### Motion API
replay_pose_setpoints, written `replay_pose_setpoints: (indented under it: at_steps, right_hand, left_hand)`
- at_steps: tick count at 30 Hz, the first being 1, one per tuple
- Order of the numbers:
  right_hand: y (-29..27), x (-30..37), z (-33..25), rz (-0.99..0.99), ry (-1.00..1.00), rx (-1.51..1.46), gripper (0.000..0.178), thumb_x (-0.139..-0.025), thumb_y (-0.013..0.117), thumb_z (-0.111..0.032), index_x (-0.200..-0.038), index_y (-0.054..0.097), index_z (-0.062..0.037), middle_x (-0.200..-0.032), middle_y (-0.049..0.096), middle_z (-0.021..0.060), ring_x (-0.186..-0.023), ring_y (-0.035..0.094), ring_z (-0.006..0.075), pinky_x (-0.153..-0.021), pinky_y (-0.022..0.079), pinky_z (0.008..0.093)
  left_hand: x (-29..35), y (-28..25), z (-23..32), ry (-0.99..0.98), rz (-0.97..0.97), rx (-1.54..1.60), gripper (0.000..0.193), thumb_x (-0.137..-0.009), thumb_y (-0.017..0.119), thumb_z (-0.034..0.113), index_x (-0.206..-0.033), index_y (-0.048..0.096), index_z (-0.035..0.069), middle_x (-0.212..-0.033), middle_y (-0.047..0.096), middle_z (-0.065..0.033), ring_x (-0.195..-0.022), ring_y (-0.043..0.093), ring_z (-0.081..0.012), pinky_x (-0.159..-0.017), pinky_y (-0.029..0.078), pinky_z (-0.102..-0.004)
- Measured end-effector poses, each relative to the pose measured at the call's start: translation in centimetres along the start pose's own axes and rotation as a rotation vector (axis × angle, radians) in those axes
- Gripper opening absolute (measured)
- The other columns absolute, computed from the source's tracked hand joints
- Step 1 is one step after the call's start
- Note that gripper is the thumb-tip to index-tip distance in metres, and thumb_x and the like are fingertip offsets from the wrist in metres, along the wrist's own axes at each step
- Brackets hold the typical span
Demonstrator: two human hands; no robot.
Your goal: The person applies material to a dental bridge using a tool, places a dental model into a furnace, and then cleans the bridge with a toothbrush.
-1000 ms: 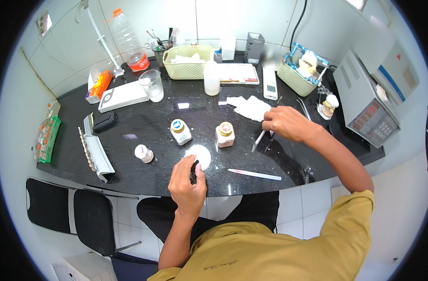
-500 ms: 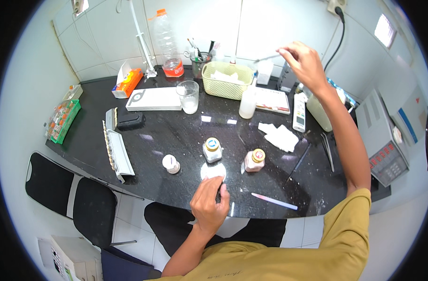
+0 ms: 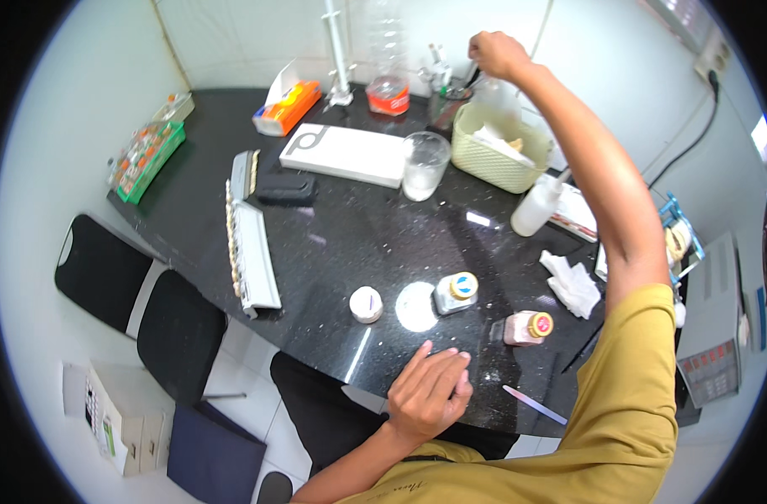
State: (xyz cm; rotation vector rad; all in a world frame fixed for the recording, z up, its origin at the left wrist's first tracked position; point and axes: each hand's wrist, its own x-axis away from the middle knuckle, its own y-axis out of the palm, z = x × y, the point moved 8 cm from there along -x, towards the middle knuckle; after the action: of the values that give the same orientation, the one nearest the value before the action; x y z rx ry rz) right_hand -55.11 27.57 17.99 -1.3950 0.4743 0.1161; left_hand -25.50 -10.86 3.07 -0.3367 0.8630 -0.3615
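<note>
My right hand (image 3: 499, 57) is raised at the back of the table, beside the dark mesh pen cup (image 3: 445, 109). Its fingers are closed, and a dark stick-like end shows just below them; what they grip cannot be made out. My left hand (image 3: 430, 395) rests at the table's front edge, palm down, fingers loosely stretched, holding nothing. Beyond it stand a small jar with a blue-and-gold lid (image 3: 455, 296), a jar of pinkish contents with a red-and-gold lid (image 3: 526, 328), and a small white pot (image 3: 366, 305). A slim pinkish-blue stick (image 3: 535, 405) lies to its right.
A pale green basket (image 3: 493, 164), a glass (image 3: 425, 168), a white squeeze bottle (image 3: 535, 210) and a flat white box (image 3: 343, 154) stand farther back. Crumpled tissue (image 3: 571, 286) lies right. Leftward are a grey case with tooth-like tabs (image 3: 256, 256) and a green rack (image 3: 151, 164).
The view has swung right-to-left across the table. My right hand, earlier holding a thin grey tool above the bottles, is now at the pen cup. My left hand has drawn back toward the edge.
</note>
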Motion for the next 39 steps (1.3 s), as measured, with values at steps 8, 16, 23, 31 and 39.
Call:
replay_pose_setpoints:
  at_steps: [8,16,23,31,39]
  right_hand:
    - [4.6,-0.9,-1.1,-0.161,-0.037,0.027,0.023,-0.085,0.074,-0.027,-0.102,0.075,-0.0124,-0.101,0.076,0.0121,-0.098,0.072,0.0331,-0.087,0.055,0.0464]
    - [-1.8,0.9,-3.1,-0.001,-0.232,0.027,0.021,-0.091,0.068,-0.02,-0.108,0.07,-0.0067,-0.092,0.074,0.016,-0.086,0.072,0.0316,-0.079,0.055,0.0434]
    - [-19.1,16.6,-14.1,0.192,-0.404,0.16,0.022,-0.094,0.068,-0.026,-0.096,0.07,-0.0043,-0.076,0.07,0.0112,-0.065,0.066,0.0262,-0.062,0.052,0.0399]
    - [-23.9,41.0,-19.5,0.009,-0.636,-0.109,0.03,-0.076,0.083,-0.019,-0.096,0.071,0.0,-0.065,0.053,0.0045,-0.063,0.059,0.0204,-0.064,0.056,0.0386]
    - [-22.4,52.6,-12.7,0.083,-0.009,-0.489,0.012,-0.084,0.075,-0.013,-0.083,0.07,-0.0015,-0.067,0.065,0.0074,-0.061,0.064,0.0248,-0.072,0.057,0.0404]
  left_hand:
    - [0.4,0.0,-0.2,0.023,-0.004,0.005,0.015,-0.085,0.065,0.006,-0.094,0.075,0.002,-0.088,0.076,-0.0088,-0.087,0.076,-0.0232,-0.092,0.059,-0.0441]
    - [0.4,-0.2,0.0,0.052,0.019,0.04,0.016,-0.083,0.066,0.004,-0.096,0.075,0.001,-0.087,0.075,-0.01,-0.087,0.076,-0.0239,-0.092,0.059,-0.0447]
    - [0.4,-0.5,0.0,0.041,0.037,0.097,0.025,-0.079,0.07,-0.001,-0.104,0.073,0.001,-0.096,0.075,-0.0119,-0.091,0.075,-0.026,-0.095,0.056,-0.0476]
    - [0.2,-15.4,-7.6,-0.15,0.501,0.028,0.033,-0.094,0.053,-0.003,-0.127,0.055,-0.004,-0.109,0.057,-0.0091,-0.1,0.056,-0.016,-0.09,0.047,-0.0321]
    - [0.3,-17.1,-14.5,-0.363,0.264,-0.337,0.035,-0.09,0.057,-0.001,-0.125,0.065,0.002,-0.116,0.068,-0.0155,-0.107,0.066,-0.0266,-0.093,0.051,-0.0372]
